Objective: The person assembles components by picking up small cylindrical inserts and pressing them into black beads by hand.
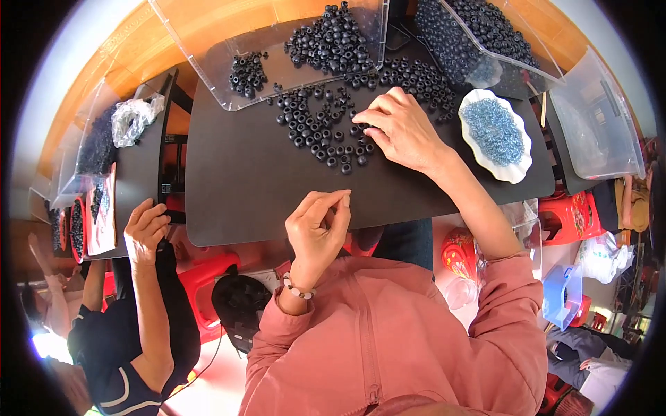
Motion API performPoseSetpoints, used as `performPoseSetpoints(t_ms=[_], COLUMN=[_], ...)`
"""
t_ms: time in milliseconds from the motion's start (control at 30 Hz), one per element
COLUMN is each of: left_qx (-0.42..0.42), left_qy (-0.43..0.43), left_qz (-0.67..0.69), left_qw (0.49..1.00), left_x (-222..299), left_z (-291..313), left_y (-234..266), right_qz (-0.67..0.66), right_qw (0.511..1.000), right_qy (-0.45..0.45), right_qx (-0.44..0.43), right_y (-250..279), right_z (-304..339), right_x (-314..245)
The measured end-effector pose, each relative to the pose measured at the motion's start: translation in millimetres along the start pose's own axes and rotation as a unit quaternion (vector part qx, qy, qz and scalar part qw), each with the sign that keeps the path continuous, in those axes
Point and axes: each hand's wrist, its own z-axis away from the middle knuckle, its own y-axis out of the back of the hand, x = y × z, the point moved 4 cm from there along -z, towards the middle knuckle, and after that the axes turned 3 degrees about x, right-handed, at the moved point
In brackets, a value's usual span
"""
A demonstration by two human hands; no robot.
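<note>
Loose round black beads (313, 132) with large holes lie spread over the dark table (243, 173). My right hand (406, 132) reaches to the right edge of this spread, its thumb and fingertips closed around a black bead (362, 127). Nearer to me, over the table's front edge, my left hand (319, 225) is closed in a pinch. Whatever sits between its thumb and forefinger is too small to make out. Right of my right hand stands a white scalloped dish (522, 168) full of tiny blue beads (494, 130).
A clear plastic box (201, 59) with black beads lies at the back; another clear bin (499, 80) of beads stands back right. At far right is an empty-looking clear tub (600, 132). A co-worker's hand (147, 229) rests by the left table, near a crumpled plastic bag (135, 121).
</note>
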Motion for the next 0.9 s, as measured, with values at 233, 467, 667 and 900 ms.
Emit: performPoseSetpoints(t_ms=[233, 467, 667, 900], left_qx=[-0.020, -0.018, -0.073, -0.156], left_qy=[0.014, 0.160, 0.207, 0.247], left_qz=[-0.004, 0.216, 0.421, 0.427], left_qw=[1.000, 0.963, 0.880, 0.856], left_x=[-3.9, -13.4, 2.8, 8.8], left_z=[-5.1, -10.0, -22.6, -0.5], left_y=[3.8, 4.3, -0.2, 7.4], right_qz=[-0.010, -0.093, -0.172, -0.189], right_qw=[0.999, 0.991, 0.969, 0.972], right_qy=[0.030, 0.049, 0.159, 0.122], right_qx=[0.020, 0.078, 0.074, 0.069], right_y=[-3.3, 23.1, 46.8, 43.5], right_z=[-4.8, -14.9, -8.6, 24.2], right_x=[-0.4, -34.7, -85.3, -86.8])
